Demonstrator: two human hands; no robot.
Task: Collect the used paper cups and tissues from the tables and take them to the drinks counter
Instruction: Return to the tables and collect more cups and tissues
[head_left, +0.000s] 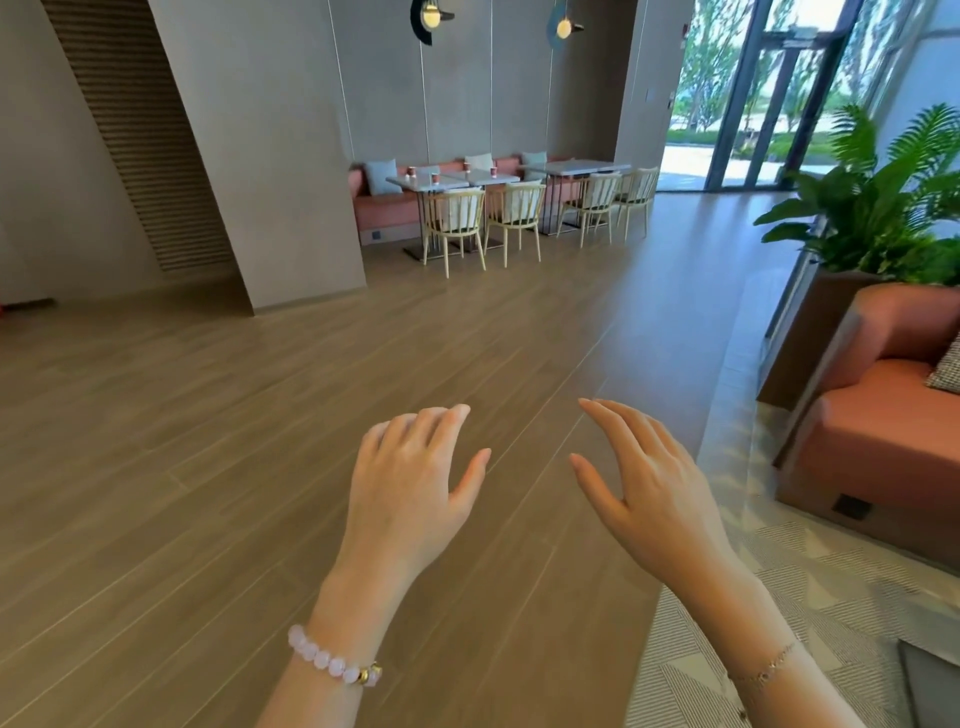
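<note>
You are extending your left hand (410, 483) and right hand (649, 483), fingers loosely spread, holding nothing. Paper cups (435, 179) are standing on the tables (452, 183).

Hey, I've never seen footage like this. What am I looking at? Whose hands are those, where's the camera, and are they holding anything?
There is no machine here. A person wears one wide-angle camera on the head, looking forward and down, so you see their own two hands from above. The left hand, with a bead bracelet on its wrist, and the right hand are both open and hold nothing, raised over a wooden floor. Across the room stand tables with a few small reddish paper cups on them and chairs in front. An orange sofa and a plant are at the right.
</note>
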